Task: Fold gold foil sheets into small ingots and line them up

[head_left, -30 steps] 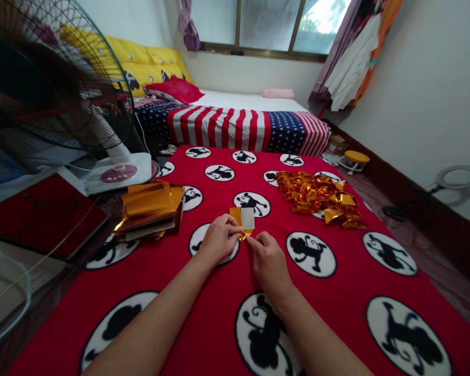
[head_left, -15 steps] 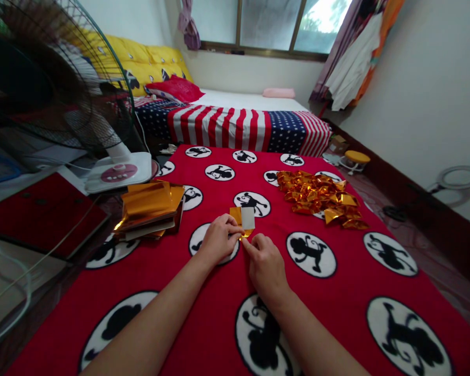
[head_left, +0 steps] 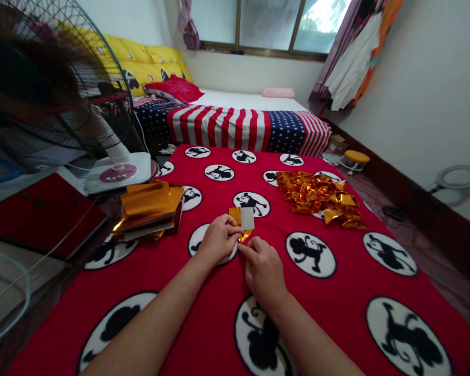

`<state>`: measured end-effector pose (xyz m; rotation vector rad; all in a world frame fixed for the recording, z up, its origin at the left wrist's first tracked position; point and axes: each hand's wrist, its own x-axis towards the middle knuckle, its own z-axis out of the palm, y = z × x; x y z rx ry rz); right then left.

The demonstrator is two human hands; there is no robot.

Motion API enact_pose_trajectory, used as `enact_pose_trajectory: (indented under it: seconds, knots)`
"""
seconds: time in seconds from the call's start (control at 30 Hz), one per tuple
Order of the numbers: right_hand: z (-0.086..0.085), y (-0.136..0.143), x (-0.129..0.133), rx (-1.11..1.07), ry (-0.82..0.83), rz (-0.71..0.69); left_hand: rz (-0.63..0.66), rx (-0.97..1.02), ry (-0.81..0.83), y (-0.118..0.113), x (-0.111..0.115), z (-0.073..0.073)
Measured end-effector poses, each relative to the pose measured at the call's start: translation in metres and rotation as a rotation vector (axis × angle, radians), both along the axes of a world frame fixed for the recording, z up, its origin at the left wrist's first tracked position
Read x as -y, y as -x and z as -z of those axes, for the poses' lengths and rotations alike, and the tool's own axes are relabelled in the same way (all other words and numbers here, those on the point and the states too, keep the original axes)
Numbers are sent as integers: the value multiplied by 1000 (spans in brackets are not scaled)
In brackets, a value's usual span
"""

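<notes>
A small sheet of gold foil paper (head_left: pixel 247 218), partly folded and with a pale whitish patch on its right side, lies on the red cloth in front of me. My left hand (head_left: pixel 220 237) pins its left and near part, the fingers bent together over it. At the near corner, the curled fingers of my right hand (head_left: pixel 263 263) grip the edge, index finger stretched towards the left fingertips. The fingertips hide the fold there. To the left sits a stack of flat gold foil sheets (head_left: pixel 151 203). A pile of folded gold foil pieces (head_left: pixel 317 196) lies at the right.
The red cloth (head_left: pixel 348 292) carries black monkey figures in white circles. A running fan (head_left: pixel 117 169) stands at the left, beside a dark red case (head_left: pixel 43 209). Beyond is a bed (head_left: pixel 227 125); a yellow stool (head_left: pixel 356 156) stands on the floor at right.
My right hand has shifted slightly left and towards me, its index fingertip sliding along the paper's near corner. The left hand and the paper stay nearly in place.
</notes>
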<state>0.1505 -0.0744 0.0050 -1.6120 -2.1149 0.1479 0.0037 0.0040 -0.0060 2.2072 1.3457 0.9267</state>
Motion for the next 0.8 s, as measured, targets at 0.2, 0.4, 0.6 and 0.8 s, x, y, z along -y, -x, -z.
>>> enact_pose_trajectory:
  seconds: [0.2, 0.4, 0.6, 0.8]
  knots:
    - [-1, 1, 0, -56, -15, 67, 0, 17, 0, 0, 1, 0]
    - [-1, -4, -5, -284, 13, 3, 77, 20, 15, 6, 2, -5]
    - [0, -11, -17, -418, 36, 105, 153, -17, 41, 12, 1, -10]
    - [-1, -12, -23, -398, 70, 140, 118, -35, 10, 10, 1, -6]
